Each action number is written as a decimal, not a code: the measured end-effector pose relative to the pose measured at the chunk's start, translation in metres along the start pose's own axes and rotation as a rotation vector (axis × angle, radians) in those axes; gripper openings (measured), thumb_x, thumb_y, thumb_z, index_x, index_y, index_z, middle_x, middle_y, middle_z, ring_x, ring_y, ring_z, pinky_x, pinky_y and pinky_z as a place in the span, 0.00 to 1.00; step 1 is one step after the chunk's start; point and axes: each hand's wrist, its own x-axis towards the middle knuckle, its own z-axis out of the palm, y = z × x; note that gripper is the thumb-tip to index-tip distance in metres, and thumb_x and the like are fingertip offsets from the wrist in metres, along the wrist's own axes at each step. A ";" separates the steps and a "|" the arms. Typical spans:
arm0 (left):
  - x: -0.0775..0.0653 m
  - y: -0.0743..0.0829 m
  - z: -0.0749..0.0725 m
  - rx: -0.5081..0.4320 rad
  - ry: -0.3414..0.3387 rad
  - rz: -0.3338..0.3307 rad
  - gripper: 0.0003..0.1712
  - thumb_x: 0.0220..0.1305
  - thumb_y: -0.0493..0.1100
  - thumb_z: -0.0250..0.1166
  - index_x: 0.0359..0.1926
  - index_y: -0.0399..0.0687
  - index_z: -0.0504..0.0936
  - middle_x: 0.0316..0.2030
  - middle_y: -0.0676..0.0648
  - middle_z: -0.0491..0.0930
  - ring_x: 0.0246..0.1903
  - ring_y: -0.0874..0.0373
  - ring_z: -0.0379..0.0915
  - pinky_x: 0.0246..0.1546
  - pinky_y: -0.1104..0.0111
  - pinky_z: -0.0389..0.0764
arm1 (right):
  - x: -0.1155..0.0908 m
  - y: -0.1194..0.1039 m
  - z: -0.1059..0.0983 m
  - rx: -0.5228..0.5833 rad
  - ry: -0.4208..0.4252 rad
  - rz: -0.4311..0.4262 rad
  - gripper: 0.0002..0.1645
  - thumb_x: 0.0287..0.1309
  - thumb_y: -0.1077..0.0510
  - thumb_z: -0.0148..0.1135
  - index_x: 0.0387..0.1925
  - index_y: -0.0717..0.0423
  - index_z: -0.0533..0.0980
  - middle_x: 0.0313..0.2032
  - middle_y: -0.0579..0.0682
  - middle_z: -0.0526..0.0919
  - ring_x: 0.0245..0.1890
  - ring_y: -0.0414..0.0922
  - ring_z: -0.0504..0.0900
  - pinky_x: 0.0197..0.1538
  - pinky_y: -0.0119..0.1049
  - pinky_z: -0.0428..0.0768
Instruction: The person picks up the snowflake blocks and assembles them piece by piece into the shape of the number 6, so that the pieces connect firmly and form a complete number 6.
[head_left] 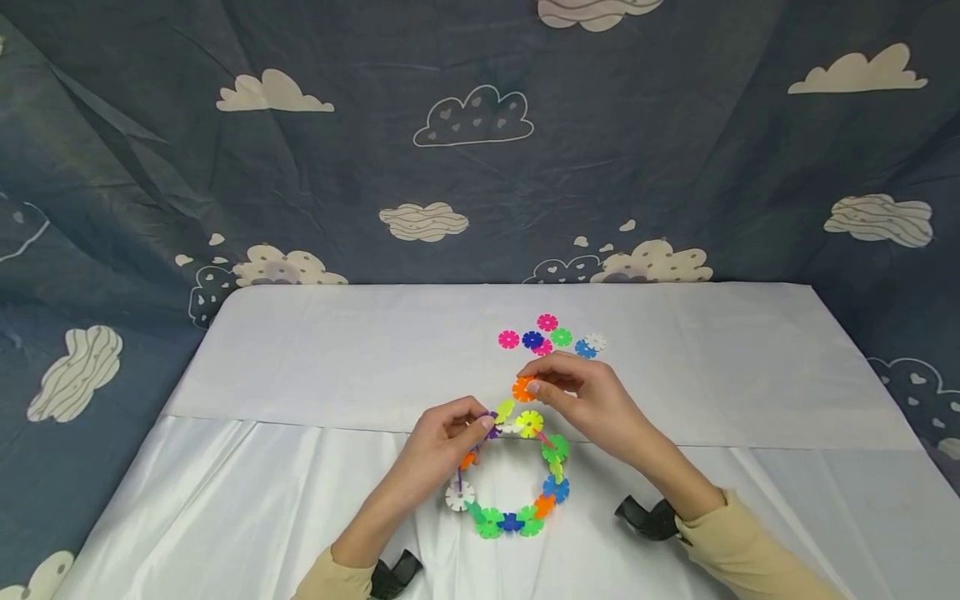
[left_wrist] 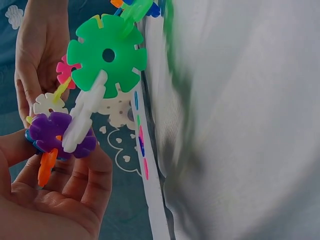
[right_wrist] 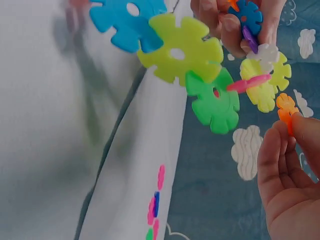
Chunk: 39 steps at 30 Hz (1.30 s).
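A ring of linked, notched flower-shaped plastic discs (head_left: 489,523) in many colours stands in front of the person. At its upper left, the left hand (head_left: 450,433) pinches the ring by a purple disc (left_wrist: 50,131) between thumb and fingers. The right hand (head_left: 588,400) holds a single orange disc (head_left: 522,389) between thumb and fingertips, just above the ring's top. Close below it are a yellow-green disc (head_left: 506,409) and a yellow disc (head_left: 529,423). The right wrist view shows the orange disc edge-on, beside the yellow discs and a pink one (right_wrist: 248,83).
Several loose discs lie beyond the hands on the white-covered table (head_left: 360,350), among them pink (head_left: 508,339), dark blue (head_left: 532,339), green (head_left: 562,337) and white (head_left: 596,342). A dark cloud-patterned cloth (head_left: 637,150) hangs behind. Black straps (head_left: 648,518) sit at both wrists.
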 end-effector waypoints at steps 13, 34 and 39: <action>0.001 -0.002 0.000 0.024 0.000 0.003 0.09 0.73 0.45 0.59 0.35 0.48 0.81 0.28 0.35 0.78 0.23 0.55 0.70 0.26 0.69 0.72 | -0.004 -0.001 0.016 0.150 0.038 0.074 0.11 0.63 0.61 0.66 0.47 0.54 0.81 0.41 0.48 0.83 0.36 0.46 0.84 0.43 0.37 0.83; 0.000 -0.004 -0.004 0.045 -0.001 0.027 0.10 0.72 0.43 0.60 0.35 0.43 0.82 0.29 0.38 0.81 0.23 0.56 0.70 0.27 0.69 0.71 | -0.001 -0.033 0.021 0.126 0.026 0.112 0.07 0.60 0.69 0.65 0.41 0.64 0.82 0.36 0.53 0.85 0.34 0.54 0.84 0.41 0.38 0.84; 0.002 -0.005 -0.002 0.070 0.017 0.036 0.10 0.71 0.45 0.61 0.35 0.46 0.84 0.27 0.41 0.80 0.25 0.55 0.72 0.29 0.69 0.72 | -0.001 -0.010 0.022 0.141 0.026 0.053 0.11 0.63 0.64 0.65 0.47 0.58 0.83 0.41 0.49 0.86 0.39 0.49 0.84 0.45 0.35 0.82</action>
